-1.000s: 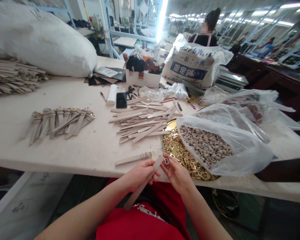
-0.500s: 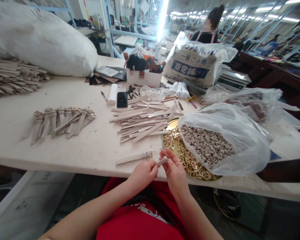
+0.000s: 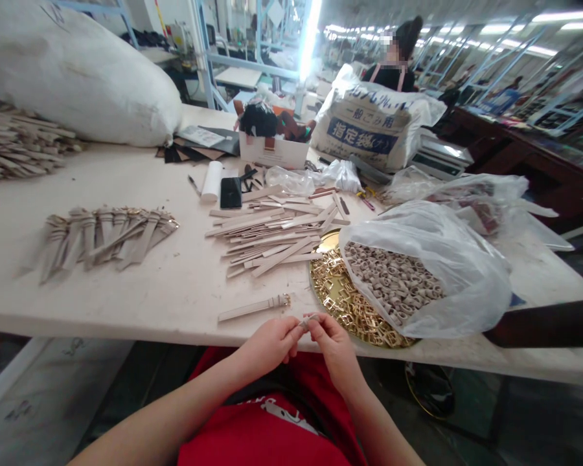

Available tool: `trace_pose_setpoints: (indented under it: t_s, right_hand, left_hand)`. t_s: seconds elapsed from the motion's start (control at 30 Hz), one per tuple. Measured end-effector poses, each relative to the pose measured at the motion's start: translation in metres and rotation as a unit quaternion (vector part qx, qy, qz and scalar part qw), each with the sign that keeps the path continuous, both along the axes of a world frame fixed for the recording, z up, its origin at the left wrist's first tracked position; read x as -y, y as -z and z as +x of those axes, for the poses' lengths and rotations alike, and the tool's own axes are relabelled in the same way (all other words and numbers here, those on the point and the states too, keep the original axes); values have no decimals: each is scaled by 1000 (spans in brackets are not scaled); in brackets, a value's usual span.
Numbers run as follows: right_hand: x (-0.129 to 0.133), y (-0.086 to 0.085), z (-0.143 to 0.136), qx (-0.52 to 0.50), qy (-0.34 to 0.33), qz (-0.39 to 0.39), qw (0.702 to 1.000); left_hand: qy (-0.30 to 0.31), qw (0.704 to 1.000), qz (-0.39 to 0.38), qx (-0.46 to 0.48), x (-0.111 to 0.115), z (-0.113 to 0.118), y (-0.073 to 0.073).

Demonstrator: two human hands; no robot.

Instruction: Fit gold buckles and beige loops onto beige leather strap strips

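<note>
My left hand (image 3: 273, 341) is closed on a narrow beige strap (image 3: 307, 320) at the table's front edge. My right hand (image 3: 331, 342) pinches the same strap near its end, thumb against fingers. Most of the strap is hidden by the hands, and any loop or buckle on it cannot be made out. Just beyond them lies a single strap with a gold buckle (image 3: 253, 307). To the right of my hands, a gold tray (image 3: 326, 241) holds many gold buckles (image 3: 342, 291). A clear plastic bag (image 3: 471, 285) full of small beige loops (image 3: 393, 275) rests partly over it.
Loose straps (image 3: 272, 236) lie in a heap mid-table. Several buckled straps (image 3: 107, 233) are grouped at left. Behind stand a phone (image 3: 230, 193), a white roll (image 3: 212, 181), a white box (image 3: 274, 153) and large sacks (image 3: 364, 126). A person (image 3: 393, 61) is beyond the table.
My right hand's fingers, spread around the strap's end before, have closed into a pinch. Both hands have shifted slightly down and left in view, and the whole scene has drifted left.
</note>
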State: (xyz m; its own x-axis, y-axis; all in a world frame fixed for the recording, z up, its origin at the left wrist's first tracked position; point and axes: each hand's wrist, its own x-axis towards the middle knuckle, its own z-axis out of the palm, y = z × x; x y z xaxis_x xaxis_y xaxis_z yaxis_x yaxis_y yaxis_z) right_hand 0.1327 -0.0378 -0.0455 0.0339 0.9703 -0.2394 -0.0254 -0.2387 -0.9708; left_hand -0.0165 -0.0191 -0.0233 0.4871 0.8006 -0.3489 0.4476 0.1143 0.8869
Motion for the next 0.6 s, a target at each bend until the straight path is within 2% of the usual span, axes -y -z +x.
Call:
trace_pose_setpoints:
  t_s: [0.07,0.2,0.33,0.37,0.43,0.47,0.53,0.6]
  right_hand:
    - [1,0,1,-17,-2,-14,1000]
    - [6,0,-6,-47,12,-38,998]
    - [0,0,-7,-72,-116,-38,990]
    - [-6,0,-1,-36,-136,-18,990]
    - [-27,3,16,123,-127,38,984]
    - [-39,5,27,237,-88,64,965]
    - [-67,10,46,461,-55,66,883]
    - [-90,17,59,518,-50,48,853]
  left_hand:
    - [-2,1000,-16,17,4,-5,2]
    - [10,993,-95,76,10,-12,3]
    - [-32,989,-70,124,7,-12,2]
    - [-33,989,-69,128,5,-12,1]
    - [-35,989,-73,126,1,-12,0]
    - [-38,989,-71,123,0,-12,0]
    - [-42,990,-62,117,-2,-12,-1]
    - [-36,992,-53,111,-1,-11,-2]
